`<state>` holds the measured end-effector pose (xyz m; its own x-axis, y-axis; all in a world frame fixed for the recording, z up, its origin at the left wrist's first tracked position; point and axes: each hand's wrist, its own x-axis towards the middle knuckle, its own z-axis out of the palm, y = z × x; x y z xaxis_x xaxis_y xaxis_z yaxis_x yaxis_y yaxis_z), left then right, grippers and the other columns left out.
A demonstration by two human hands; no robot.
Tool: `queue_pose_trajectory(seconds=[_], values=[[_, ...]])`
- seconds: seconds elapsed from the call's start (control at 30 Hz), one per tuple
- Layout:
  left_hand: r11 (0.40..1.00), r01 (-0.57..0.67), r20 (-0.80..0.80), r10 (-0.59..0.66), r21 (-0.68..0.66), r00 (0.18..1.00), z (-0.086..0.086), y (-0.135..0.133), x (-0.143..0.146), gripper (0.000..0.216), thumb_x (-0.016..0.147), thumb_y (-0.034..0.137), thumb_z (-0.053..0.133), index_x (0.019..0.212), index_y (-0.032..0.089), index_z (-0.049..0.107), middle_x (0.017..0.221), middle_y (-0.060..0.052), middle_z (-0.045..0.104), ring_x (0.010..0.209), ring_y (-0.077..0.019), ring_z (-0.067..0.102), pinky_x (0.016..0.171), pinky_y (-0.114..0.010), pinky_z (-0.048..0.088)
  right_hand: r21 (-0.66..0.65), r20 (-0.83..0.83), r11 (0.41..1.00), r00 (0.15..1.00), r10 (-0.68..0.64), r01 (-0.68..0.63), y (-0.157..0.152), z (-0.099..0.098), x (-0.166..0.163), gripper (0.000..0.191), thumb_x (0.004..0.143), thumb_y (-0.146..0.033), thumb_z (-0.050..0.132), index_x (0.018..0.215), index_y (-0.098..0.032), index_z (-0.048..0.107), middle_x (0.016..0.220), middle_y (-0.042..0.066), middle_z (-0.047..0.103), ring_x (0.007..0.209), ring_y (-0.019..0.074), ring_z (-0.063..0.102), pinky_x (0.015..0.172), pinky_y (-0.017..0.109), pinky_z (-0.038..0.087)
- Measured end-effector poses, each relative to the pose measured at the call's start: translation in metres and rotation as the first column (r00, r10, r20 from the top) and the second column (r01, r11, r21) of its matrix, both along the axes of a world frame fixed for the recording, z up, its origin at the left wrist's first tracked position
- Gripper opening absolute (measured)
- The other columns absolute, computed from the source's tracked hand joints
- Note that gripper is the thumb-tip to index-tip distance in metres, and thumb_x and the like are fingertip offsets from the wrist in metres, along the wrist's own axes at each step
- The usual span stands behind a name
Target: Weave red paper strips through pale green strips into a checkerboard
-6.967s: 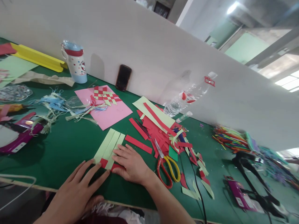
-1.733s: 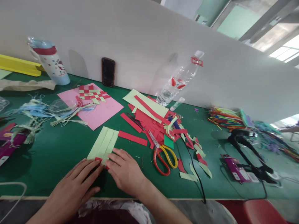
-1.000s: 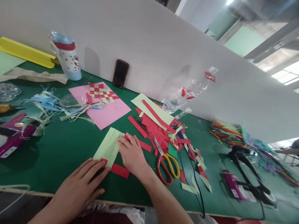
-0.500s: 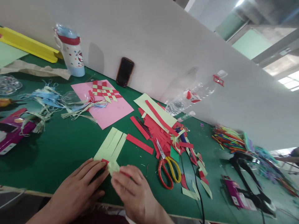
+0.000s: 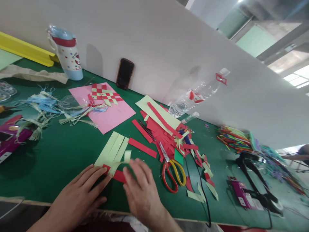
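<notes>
A pale green paper sheet, cut into parallel strips, lies on the green tabletop in front of me. A red paper strip runs crosswise at its near end. My left hand rests flat with fingers stretched over the near end of the sheet and the red strip's left part. One green strip curls up off the surface, its end bent upward. My right hand is beside that curled end, fingers loosely extended, fingertips by the red strip's right end. Its palm side is hidden.
Scissors with red and yellow handles lie to the right, by a pile of red paper. Beyond are a clear bottle, a phone, a pink sheet with woven pieces, and tassels. A black cable crosses the right side.
The green strip's end, earlier in my right fingers, now stands curled up by itself. My right hand has loosened, and more of the red strip shows. My left hand stays on the paper.
</notes>
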<state>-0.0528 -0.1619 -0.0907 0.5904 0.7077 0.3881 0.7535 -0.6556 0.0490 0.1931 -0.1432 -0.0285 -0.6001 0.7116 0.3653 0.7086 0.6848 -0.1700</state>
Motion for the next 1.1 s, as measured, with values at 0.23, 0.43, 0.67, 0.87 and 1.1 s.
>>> queue_pose_trajectory(seconds=[0.23,0.43,0.67,0.87,1.1], values=[[1.0,0.006,-0.027,-0.007,-0.006,1.0,-0.001,0.0,-0.001,0.041,0.092,0.044,0.057,0.129,0.025,0.062,0.129,-0.005,0.068,0.117,-0.0259,0.06,0.104,-0.041,0.044,-0.178,0.035,0.964,0.977,0.209,-0.199,0.01,-0.015,-0.009,0.041,0.1,-0.022,0.046,0.139,-0.016,0.053,0.139,0.006,0.062,0.139,0.0244,0.043,0.121,0.046,0.033],[1.0,0.014,-0.02,-0.013,0.01,1.0,0.0,0.001,-0.001,0.043,0.092,0.048,0.057,0.128,0.025,0.064,0.129,-0.006,0.067,0.117,-0.026,0.059,0.106,-0.04,0.04,-0.278,0.181,0.958,0.976,0.122,-0.068,0.033,-0.032,-0.017,0.043,0.106,-0.03,0.035,0.143,-0.014,0.048,0.15,0.007,0.051,0.143,0.0241,0.038,0.121,0.048,0.03],[1.0,0.012,-0.041,-0.013,-0.018,0.999,0.0,0.002,-0.002,0.046,0.092,0.052,0.057,0.131,0.027,0.062,0.131,-0.005,0.066,0.119,-0.0267,0.059,0.104,-0.041,0.043,-0.233,0.231,0.965,0.971,-0.063,0.118,0.066,-0.031,-0.024,0.045,0.105,-0.034,0.04,0.144,-0.013,0.049,0.147,0.009,0.054,0.14,0.0293,0.04,0.12,0.052,0.029],[1.0,0.021,-0.076,-0.02,0.006,0.997,0.001,0.001,-0.003,0.047,0.092,0.053,0.056,0.13,0.026,0.062,0.133,-0.006,0.066,0.119,-0.0278,0.059,0.103,-0.043,0.043,-0.207,0.227,0.968,0.97,-0.091,0.139,0.077,-0.035,-0.027,0.045,0.104,-0.033,0.042,0.143,-0.013,0.05,0.147,0.009,0.054,0.139,0.0291,0.041,0.12,0.052,0.03],[1.0,0.015,-0.064,-0.015,0.007,0.998,0.001,0.002,-0.002,0.046,0.092,0.053,0.058,0.13,0.027,0.063,0.129,-0.005,0.068,0.117,-0.0264,0.06,0.101,-0.041,0.045,-0.163,0.129,0.987,0.991,0.019,0.002,0.052,-0.014,-0.019,0.043,0.103,-0.027,0.043,0.142,-0.01,0.049,0.149,0.011,0.052,0.146,0.0278,0.032,0.12,0.044,0.031]])
